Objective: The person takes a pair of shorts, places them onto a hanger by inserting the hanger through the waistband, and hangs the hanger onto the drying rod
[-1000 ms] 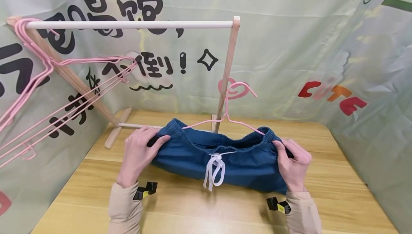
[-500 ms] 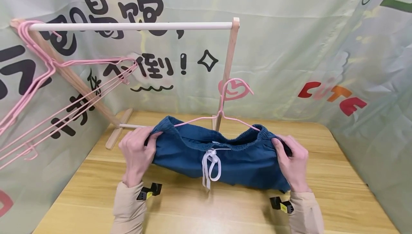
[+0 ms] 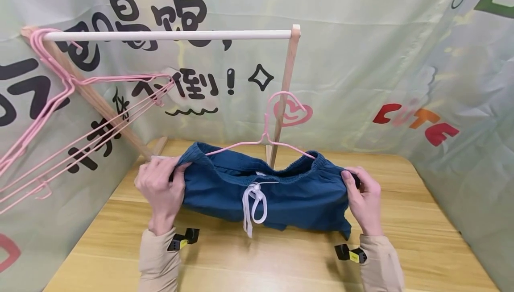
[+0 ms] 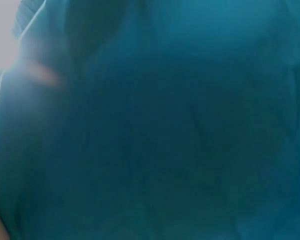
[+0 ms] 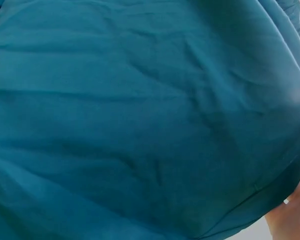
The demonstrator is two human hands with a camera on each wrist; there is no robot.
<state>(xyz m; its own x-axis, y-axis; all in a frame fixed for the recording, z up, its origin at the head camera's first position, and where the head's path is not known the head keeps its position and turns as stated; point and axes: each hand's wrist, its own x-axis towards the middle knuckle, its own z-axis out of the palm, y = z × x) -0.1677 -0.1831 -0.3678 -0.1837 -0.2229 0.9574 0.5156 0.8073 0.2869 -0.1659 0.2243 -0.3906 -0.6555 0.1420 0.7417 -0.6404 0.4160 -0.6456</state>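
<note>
Between my two hands hangs a dark blue drawstring garment (image 3: 305,202), its elastic waist spread open toward me; its legs are bunched below, so I cannot tell whether it is shorts or trousers. A white drawstring (image 3: 254,200) is tied in a bow at its front. My left hand (image 3: 162,189) pinches the left side of the waist, and my right hand (image 3: 365,198) pinches the right side. A pink hanger (image 3: 266,138) rises from the waist, its shoulders inside and its lower part hidden. Blue cloth (image 4: 155,130) fills the left wrist view, and similar cloth (image 5: 140,110) the right.
A rack with a white rail (image 3: 168,35) and wooden posts (image 3: 290,60) stands behind on the wooden table (image 3: 401,220). Several pink hangers (image 3: 72,80) hang at the rail's left end. A printed curtain (image 3: 353,60) encloses the back and sides.
Both hands have shifted left with the garment, the left hand more, and the waist is stretched wider. The hanger has moved left and slightly up with it.
</note>
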